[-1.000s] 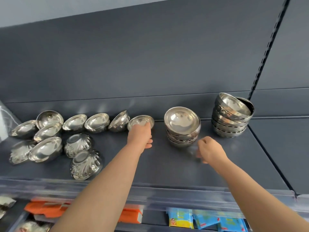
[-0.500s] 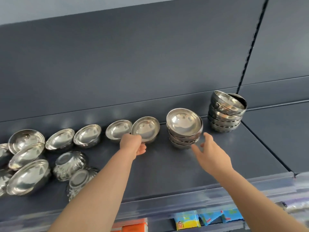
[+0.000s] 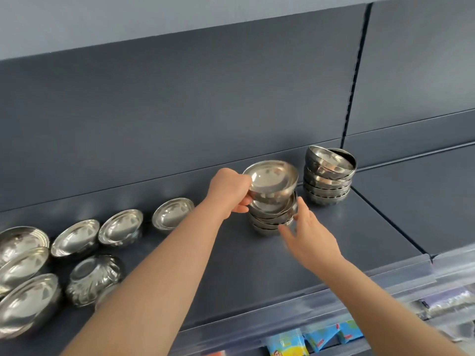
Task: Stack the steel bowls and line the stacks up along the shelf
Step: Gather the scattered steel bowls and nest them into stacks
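Just above nested stack point(image 3: 270, 222), left hand point(image 3: 227, 191) grips empty bowl point(image 3: 271, 181).

Left hand point(image 3: 228, 191) no longer low on shelf point(image 3: 334, 253): now raised, gripping bowl point(image 3: 270, 181) by its left rim. Bowl lifted out of back row, now tilted just over near stack point(image 3: 270, 219), not yet nested. Its old spot right of last loose bowl point(image 3: 172, 213) now bare. Right hand point(image 3: 308, 237), before hovering short of near stack, now at its front right side, fingers spread; blur hides contact.
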### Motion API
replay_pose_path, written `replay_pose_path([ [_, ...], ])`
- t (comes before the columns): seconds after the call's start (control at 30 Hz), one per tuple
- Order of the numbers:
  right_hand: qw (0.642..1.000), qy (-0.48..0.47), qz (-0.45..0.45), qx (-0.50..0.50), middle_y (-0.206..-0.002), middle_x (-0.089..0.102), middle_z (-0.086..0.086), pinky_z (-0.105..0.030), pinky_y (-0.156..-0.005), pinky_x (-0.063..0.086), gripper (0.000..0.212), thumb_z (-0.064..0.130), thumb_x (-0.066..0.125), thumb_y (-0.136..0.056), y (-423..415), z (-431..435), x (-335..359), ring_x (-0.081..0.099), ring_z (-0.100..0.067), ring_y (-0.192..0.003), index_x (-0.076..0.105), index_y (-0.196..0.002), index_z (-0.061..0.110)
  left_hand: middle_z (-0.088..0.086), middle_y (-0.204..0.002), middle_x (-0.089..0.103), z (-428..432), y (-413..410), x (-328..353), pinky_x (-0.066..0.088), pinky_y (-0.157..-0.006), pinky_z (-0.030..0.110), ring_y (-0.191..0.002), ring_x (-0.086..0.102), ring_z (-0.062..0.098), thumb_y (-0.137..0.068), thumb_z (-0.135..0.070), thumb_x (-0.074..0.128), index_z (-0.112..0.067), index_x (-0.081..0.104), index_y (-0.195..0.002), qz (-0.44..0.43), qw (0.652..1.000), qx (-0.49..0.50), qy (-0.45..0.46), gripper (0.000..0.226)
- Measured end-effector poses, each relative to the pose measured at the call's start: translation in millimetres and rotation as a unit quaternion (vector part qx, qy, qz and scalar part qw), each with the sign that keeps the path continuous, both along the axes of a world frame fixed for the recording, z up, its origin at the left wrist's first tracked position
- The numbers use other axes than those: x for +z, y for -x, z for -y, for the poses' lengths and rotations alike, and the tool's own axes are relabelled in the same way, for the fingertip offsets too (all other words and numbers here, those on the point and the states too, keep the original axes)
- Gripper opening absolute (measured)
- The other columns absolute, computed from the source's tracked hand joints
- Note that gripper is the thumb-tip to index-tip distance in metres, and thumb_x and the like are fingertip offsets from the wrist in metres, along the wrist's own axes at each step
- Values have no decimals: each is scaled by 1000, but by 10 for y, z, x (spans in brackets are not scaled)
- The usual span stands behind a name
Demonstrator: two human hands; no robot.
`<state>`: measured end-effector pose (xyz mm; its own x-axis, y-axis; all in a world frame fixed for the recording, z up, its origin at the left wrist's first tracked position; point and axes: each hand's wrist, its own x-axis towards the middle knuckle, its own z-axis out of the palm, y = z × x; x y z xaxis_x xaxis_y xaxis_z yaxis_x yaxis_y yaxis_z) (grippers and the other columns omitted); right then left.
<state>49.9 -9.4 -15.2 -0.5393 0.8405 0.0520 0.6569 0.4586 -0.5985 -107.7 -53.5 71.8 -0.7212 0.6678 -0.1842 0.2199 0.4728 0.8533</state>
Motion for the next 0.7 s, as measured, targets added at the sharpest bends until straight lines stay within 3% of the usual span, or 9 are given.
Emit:
replay_pose_path([
  [0.1,1000,9,-11,22,-141,44,-2,-39,-84,47,77,40,50,-95,-3,-40,-22,56,-27,-116,1,-152,24,12,-69,71,-53,-56,-68,55,-47,26,-54,63,19,-79,-11,52,-4,68,-85,-54,998,-4,20,19],
  [0.3,1000,11,-8,23,-138,47,0,-38,-78,47,73,37,51,-94,11,-144,-28,57,-27,-113,4,-149,25,9,-70,69,-74,-103,-123,54,-43,24,-53,61,16,-87,-12,49,-6,67,-85,-67,998,-2,7,19],
  [0.4,998,-18,64,-22,-138,50,-1,-36,-76,42,60,40,47,-95,-24,-151,-29,58,-28,-113,22,-144,15,9,-73,68,-16,-78,-159,55,-45,25,-55,60,16,-90,-14,50,-7,66,-85,-55,998,3,-8,18],
  [0.5,990,-22,137,-3,-122,60,1,-34,-77,41,37,41,44,-95,-36,-115,-66,60,-27,-107,44,-122,16,10,-78,68,97,-14,-223,54,-44,26,-58,60,16,-94,-16,49,-12,61,-97,-26,999,22,-24,13],
  [0.57,982,-26,181,49,-118,61,3,-34,-82,45,33,41,42,-95,5,-41,-116,59,-24,-108,51,-120,21,8,-81,68,196,57,-298,54,-46,26,-62,61,16,-95,-18,49,-13,59,-107,-13,999,30,-19,17],
  [0.7,977,-44,179,110,-120,60,3,-34,-85,48,31,38,44,-95,187,170,-184,57,-23,-111,54,-121,24,3,-83,69,488,251,-463,58,-60,30,-68,61,16,-91,-16,47,-17,63,-94,-21,999,39,9,17],
])
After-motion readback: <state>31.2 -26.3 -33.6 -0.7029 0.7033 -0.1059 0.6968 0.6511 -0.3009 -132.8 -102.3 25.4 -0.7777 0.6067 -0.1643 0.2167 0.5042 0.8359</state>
